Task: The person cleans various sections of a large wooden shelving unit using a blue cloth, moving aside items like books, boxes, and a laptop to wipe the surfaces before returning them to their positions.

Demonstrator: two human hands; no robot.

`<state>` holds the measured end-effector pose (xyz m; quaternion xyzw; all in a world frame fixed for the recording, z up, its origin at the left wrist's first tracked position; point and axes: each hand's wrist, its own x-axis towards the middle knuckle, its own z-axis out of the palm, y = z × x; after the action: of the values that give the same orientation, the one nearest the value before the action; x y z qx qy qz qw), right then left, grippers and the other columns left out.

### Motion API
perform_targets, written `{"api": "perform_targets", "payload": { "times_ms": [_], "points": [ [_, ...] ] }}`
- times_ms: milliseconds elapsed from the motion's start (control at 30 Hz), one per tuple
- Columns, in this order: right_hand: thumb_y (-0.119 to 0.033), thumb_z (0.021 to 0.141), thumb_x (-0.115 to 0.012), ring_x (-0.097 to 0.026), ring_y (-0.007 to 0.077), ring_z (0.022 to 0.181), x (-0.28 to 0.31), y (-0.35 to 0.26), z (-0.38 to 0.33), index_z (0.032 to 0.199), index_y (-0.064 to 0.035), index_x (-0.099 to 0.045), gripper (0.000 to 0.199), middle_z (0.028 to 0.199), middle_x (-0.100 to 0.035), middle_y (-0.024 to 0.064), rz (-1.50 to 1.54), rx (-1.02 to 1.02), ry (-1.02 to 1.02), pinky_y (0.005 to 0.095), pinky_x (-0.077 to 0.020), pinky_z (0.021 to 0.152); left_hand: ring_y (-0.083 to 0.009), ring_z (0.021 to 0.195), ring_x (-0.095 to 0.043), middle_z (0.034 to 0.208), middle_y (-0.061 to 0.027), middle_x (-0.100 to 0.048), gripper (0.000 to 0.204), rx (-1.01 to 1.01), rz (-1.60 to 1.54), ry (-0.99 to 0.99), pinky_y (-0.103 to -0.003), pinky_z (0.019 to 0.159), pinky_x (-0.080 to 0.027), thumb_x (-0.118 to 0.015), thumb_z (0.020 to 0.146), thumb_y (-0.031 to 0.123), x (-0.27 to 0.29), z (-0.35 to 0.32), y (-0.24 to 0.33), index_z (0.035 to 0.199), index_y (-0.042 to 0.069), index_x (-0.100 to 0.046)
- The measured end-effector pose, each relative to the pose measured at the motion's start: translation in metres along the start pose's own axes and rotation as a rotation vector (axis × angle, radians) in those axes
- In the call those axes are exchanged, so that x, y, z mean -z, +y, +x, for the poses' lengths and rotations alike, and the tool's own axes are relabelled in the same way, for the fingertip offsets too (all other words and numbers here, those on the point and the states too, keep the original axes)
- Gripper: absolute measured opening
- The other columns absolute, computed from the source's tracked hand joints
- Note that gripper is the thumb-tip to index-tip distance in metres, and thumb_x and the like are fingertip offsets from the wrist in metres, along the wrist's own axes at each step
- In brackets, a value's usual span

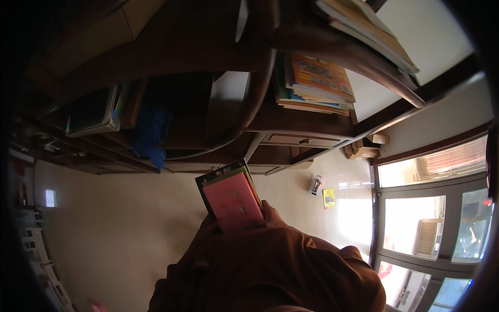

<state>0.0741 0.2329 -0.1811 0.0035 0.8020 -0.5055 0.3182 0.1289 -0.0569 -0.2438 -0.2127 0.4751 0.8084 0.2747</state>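
Pink, smooth and flat: one rectangular book (234,203), topmost of a small held stack, with faint marks on its cover. You have it in front of your body, above the floor, tilted so that its upper edge slopes. Under it, one larger dark-covered book (223,171), its border showing along the top and left; between the two, thin layers with green and yellowish edges.

Your right hand (269,214): fingers bent around the stack's right side near the lower corner, grasping it. Your left hand (209,224): at the lower left edge, in shadow, supporting the stack; its separate fingers cannot be told.

Brown cloth garment (280,270): soft, loosely folded, covering your body and arms below the books.

Beyond the stack, one shelf unit (306,122) of dark polished wood, with curved rails and a panelled drawer (304,141) bearing a small knob. On it, to the right, one pile of paper books (317,83), the uppermost orange and glossy; to the left, one crumpled blue piece of thin material (153,132), hanging, beside a shiny dark item (93,114) with rounded corners.

Pale, smooth floor (114,208): one yellow booklet (329,198), flat, near a small box (315,185). Farther right, brown cardboard boxes (364,150) and grey-framed glazed panels (447,255).
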Motion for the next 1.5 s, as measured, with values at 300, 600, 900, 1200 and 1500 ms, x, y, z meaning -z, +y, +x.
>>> {"api": "perform_targets", "payload": {
  "times_ms": [300, 600, 900, 1200, 1500],
  "points": [
    [-0.023, 0.076, -0.088, -0.068, 0.0210, 0.103, 0.057, -0.052, -0.095, 0.126, 0.0000, -0.047, 0.069, 0.108, -0.071, 0.0171, 0.276, 0.301, 0.242, 0.0371, -0.0542, 0.086, -0.0188, 0.105, -0.066, 0.118, -0.0079, -0.064, 0.048, -0.452, 0.338, -0.128, -0.036, 0.087, -0.057, -0.069, 0.096, 0.015, -0.100, -0.046, 0.079, 0.139, 0.003, -0.049],
    [-0.010, 0.081, -0.078, -0.059, 0.0155, 0.113, 0.161, -0.115, -0.128, 0.142, 0.0002, -0.045, 0.069, 0.122, -0.063, 0.0076, 0.557, 0.644, 0.295, 0.0310, -0.0505, 0.095, -0.0117, 0.103, -0.062, 0.116, -0.0060, -0.066, 0.047, -0.824, 0.431, -0.175, -0.029, 0.090, -0.053, -0.075, 0.093, 0.018, -0.243, -0.063, 0.188, 0.130, 0.001, -0.054],
    [-0.027, 0.089, -0.070, -0.068, 0.0209, 0.100, 0.278, -0.216, -0.090, 0.117, -0.0041, -0.067, 0.036, 0.111, -0.070, 0.0086, 0.683, 0.499, 0.308, 0.0373, -0.0540, 0.090, -0.0170, 0.089, -0.065, 0.103, -0.0107, -0.070, 0.060, -0.883, 0.486, -0.157, -0.031, 0.077, -0.051, -0.082, 0.081, 0.046, -0.331, -0.002, 0.325, 0.111, -0.003, -0.064],
    [-0.024, 0.093, -0.067, -0.070, 0.0241, 0.097, 0.339, -0.293, 0.006, 0.112, -0.0032, -0.071, 0.028, 0.108, -0.073, 0.0127, 0.527, 0.596, 0.351, 0.0369, -0.0553, 0.085, -0.0252, 0.109, -0.066, 0.121, -0.0095, -0.070, 0.047, -1.152, 0.379, 0.137, -0.038, 0.093, -0.050, -0.071, 0.093, 0.030, -0.338, 0.120, 0.404, 0.129, 0.001, -0.063],
    [-0.029, 0.087, -0.076, -0.067, 0.0243, 0.106, 0.365, -0.252, 0.083, 0.121, -0.0046, -0.071, 0.043, 0.116, -0.072, 0.0130, 0.163, 0.619, 0.725, 0.0354, -0.0510, 0.091, -0.0393, 0.122, -0.060, 0.134, -0.0274, -0.059, 0.099, -1.265, 1.010, 0.266, -0.045, 0.101, -0.049, -0.068, 0.082, 0.069, -0.357, 0.059, 0.359, 0.145, -0.001, -0.041]
  ]
}}
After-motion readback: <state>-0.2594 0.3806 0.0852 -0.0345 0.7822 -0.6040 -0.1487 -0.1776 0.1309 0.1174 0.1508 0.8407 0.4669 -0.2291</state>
